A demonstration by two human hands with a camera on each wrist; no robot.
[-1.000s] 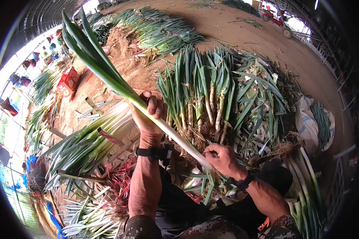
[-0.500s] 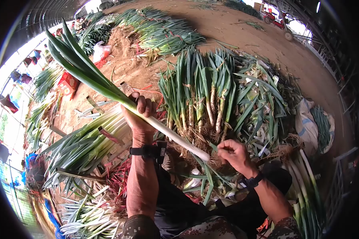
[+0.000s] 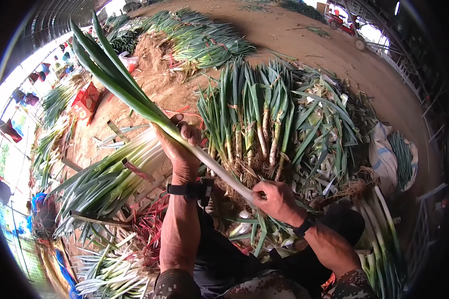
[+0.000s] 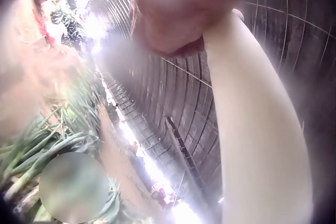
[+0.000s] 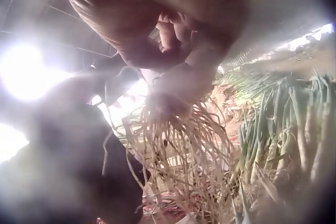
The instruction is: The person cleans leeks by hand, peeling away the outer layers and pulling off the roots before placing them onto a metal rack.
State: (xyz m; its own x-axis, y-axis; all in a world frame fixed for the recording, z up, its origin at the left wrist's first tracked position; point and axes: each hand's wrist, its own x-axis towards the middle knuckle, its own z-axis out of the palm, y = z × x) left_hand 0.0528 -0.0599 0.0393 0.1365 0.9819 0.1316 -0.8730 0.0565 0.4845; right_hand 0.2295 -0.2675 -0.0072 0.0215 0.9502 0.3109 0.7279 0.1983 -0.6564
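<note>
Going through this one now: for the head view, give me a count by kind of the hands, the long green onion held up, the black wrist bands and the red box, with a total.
Hands: 2 (left hand, right hand)
Held green onion: 1
Black wrist bands: 2
Red box: 1
Total: 6

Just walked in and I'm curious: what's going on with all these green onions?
A person is handling one long green onion: the left hand grips it where green meets white, and the right hand pinches its white lower end. The roots are still attached. Other green onions lie in piles around.
</note>
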